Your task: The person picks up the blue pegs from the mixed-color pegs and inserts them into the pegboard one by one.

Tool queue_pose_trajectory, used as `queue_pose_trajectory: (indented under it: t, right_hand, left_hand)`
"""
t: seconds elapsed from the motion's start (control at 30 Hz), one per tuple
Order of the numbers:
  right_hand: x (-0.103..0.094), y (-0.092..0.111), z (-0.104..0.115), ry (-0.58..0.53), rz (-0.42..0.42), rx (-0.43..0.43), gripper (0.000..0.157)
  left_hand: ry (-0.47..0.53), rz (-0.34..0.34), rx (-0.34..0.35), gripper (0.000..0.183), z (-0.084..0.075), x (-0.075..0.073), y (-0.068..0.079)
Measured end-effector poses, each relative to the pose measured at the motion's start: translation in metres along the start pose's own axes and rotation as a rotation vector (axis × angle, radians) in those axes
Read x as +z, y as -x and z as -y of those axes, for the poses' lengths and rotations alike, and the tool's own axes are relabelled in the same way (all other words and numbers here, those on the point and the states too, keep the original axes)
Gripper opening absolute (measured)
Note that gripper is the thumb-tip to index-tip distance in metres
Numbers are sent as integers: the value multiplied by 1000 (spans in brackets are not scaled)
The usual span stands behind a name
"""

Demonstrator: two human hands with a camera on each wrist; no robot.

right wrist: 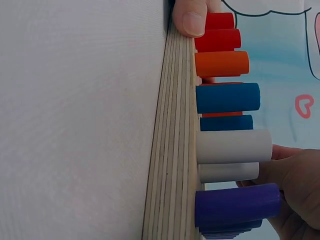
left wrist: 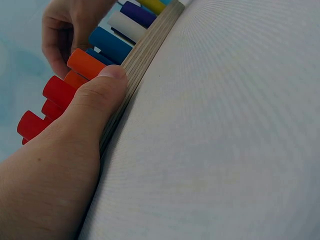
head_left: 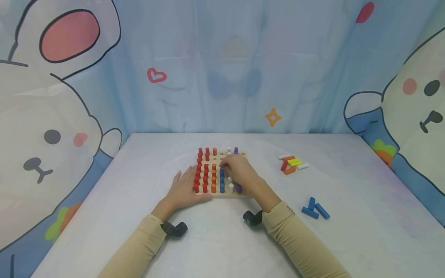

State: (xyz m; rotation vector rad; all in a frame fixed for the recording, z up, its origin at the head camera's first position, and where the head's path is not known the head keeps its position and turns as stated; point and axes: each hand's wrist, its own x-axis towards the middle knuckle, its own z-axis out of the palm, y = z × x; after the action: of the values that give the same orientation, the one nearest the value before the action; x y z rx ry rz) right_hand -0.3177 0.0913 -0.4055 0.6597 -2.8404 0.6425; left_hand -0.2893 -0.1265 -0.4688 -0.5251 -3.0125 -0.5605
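Note:
A wooden pegboard (head_left: 226, 196) lies on the table, with rows of red, orange, blue, white and purple pegs standing in it. My left hand (head_left: 185, 189) rests along its left side, fingers straight; the thumb (left wrist: 102, 92) presses on the front edge. Over the middle of the board, my right hand (head_left: 240, 168) has its fingers curled, pinching at the far end of the blue row. A blue peg (head_left: 221, 172) shows right under those fingertips, which are mostly hidden. Near the right wrist view's edge, the right hand is partly behind white pegs (right wrist: 232, 146) and a purple peg (right wrist: 237, 204).
Three loose blue pegs (head_left: 322, 211) lie on the table to the right. Farther back, a small pile holds white, orange, red and yellow pegs (head_left: 294, 162). A pale blue curtain (head_left: 229, 104) with cartoon prints hangs behind the white table (head_left: 156, 150).

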Motion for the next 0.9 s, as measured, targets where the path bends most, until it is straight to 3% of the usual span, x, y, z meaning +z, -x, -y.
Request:
queue_pose_trajectory:
  t: [0.33, 0.67, 0.9]
  right_hand:
    - [-1, -1, -1, 18, 38, 37, 16]
    - [-1, 0, 0, 25, -24, 2, 15]
    - [2, -1, 2, 19, -7, 11, 15]
  left_hand:
    - [0, 9, -3, 118, -1, -1, 1]
    - [-4, 18, -9, 118, -2, -2, 0]
    - [-6, 24, -13, 117, -2, -3, 0]
